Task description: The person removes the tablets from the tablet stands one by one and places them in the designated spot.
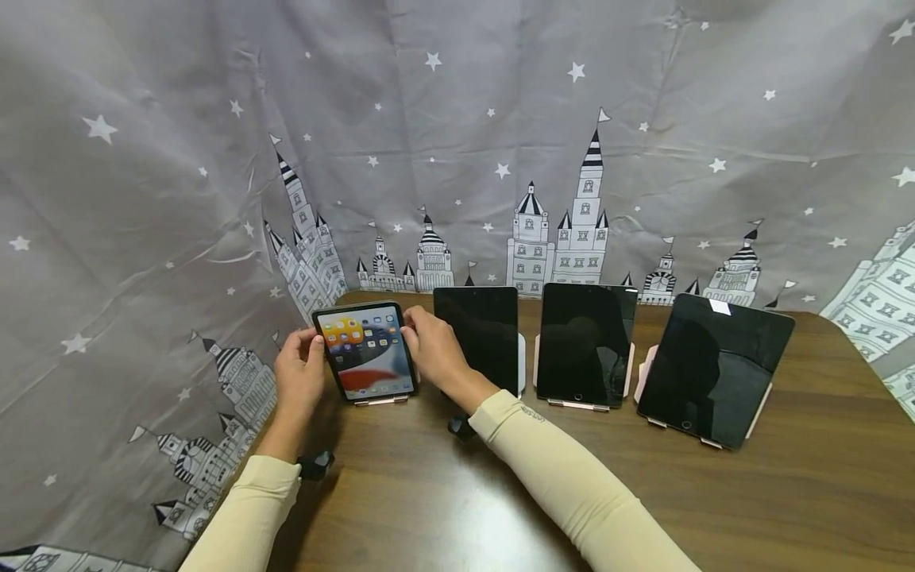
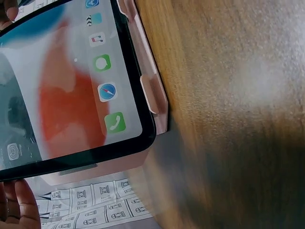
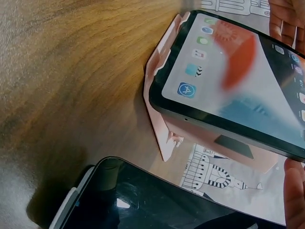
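Observation:
A small tablet (image 1: pixel 366 349) with a lit home screen leans upright on a pink stand (image 1: pixel 382 400) at the table's far left. My left hand (image 1: pixel 309 355) grips its left edge and my right hand (image 1: pixel 417 338) grips its right edge. The left wrist view shows the tablet's lit screen (image 2: pixel 71 81) close up on the pink stand (image 2: pixel 153 93), with my fingertips (image 2: pixel 19 205) at its edge. In the right wrist view the tablet (image 3: pixel 238 81) sits in the stand (image 3: pixel 162 119), with the left hand's fingers (image 3: pixel 286 19) beyond it and my right thumb (image 3: pixel 295 191) on its near edge.
Three dark tablets (image 1: pixel 477 338) (image 1: pixel 586 343) (image 1: pixel 711 365) stand on stands in a row to the right on the brown wooden table (image 1: pixel 822 492). The nearest dark one (image 3: pixel 143 200) is close beside my right hand. A grey castle-print curtain (image 1: pixel 143 199) hangs behind and to the left.

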`<state>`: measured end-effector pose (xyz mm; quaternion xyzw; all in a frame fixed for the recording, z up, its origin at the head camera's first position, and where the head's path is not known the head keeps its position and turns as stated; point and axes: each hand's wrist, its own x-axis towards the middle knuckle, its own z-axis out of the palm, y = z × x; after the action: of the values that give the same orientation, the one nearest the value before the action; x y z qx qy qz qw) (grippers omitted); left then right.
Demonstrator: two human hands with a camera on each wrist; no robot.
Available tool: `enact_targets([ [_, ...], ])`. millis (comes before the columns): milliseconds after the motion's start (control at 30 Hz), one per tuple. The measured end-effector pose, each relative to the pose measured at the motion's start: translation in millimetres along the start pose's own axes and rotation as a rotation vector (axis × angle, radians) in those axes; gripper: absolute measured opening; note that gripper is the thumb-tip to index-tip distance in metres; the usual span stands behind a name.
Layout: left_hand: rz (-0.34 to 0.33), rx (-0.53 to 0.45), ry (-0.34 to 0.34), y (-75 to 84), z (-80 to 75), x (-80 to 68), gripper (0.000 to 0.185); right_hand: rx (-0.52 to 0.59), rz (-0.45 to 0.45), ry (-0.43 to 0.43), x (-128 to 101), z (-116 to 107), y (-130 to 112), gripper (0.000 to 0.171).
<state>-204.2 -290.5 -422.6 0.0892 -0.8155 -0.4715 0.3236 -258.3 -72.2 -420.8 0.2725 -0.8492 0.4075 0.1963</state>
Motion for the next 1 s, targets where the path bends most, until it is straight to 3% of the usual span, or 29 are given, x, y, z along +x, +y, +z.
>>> enact_targets([
  [300,0.035,-0.045,0.002,12.3,-3.5,-1.6,0.019,0.071,0.015,0.044,-5.1,-4.3,-4.1,0.011],
  [567,-0.007,-0.043,-0.060,19.7,-9.4,-7.6,0.021,0.152,0.063,0.054,-14.2,-5.4,-5.6,0.013],
  [800,-0.052,0.044,-0.111,20.9,-13.2,-14.0,0.020,0.159,0.072,0.070,-22.7,-2.6,-2.2,0.012],
  [1000,-0.049,0.065,-0.155,18.7,-15.3,-16.4,0.018,0.182,0.104,0.053,-31.2,-2.9,-2.6,0.012],
])
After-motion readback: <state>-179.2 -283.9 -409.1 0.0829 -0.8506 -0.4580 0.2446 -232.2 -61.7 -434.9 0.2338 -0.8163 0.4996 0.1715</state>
